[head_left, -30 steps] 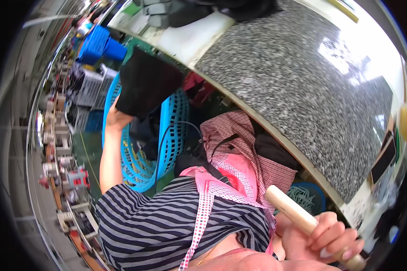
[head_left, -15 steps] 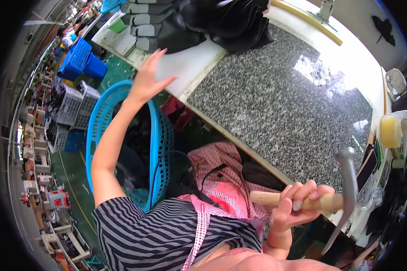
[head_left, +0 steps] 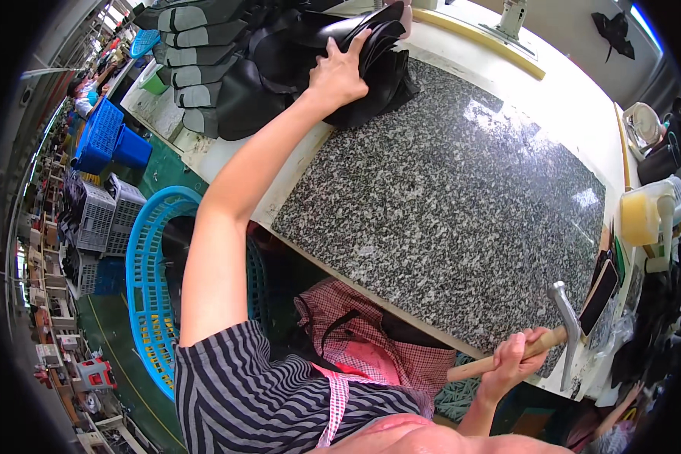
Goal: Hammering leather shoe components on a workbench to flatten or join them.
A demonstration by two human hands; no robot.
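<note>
The speckled granite slab (head_left: 461,197) took up most of the bench (head_left: 575,98), which was white around it with a yellow strip along the far edge. Down on the floor to the left sat a big blue plastic basket (head_left: 147,295), with grey and blue crates (head_left: 102,216) stacked further off.

At the far-left corner of the slab there was a heap of black leather pieces (head_left: 280,68), and next to it a row of grey shaped parts (head_left: 193,57) laid out in a stack. The left hand (head_left: 340,72) was stretched way out and closed on the top black piece of that heap, fingers curled over its edge.

The right hand (head_left: 511,359) was down at the near edge of the bench, wrapped tight around the wooden handle of a hammer (head_left: 541,340), whose metal head stood up just past the slab's near-right corner. A yellow sponge-like block (head_left: 639,219) sat over on the right side, well apart from both hands.
</note>
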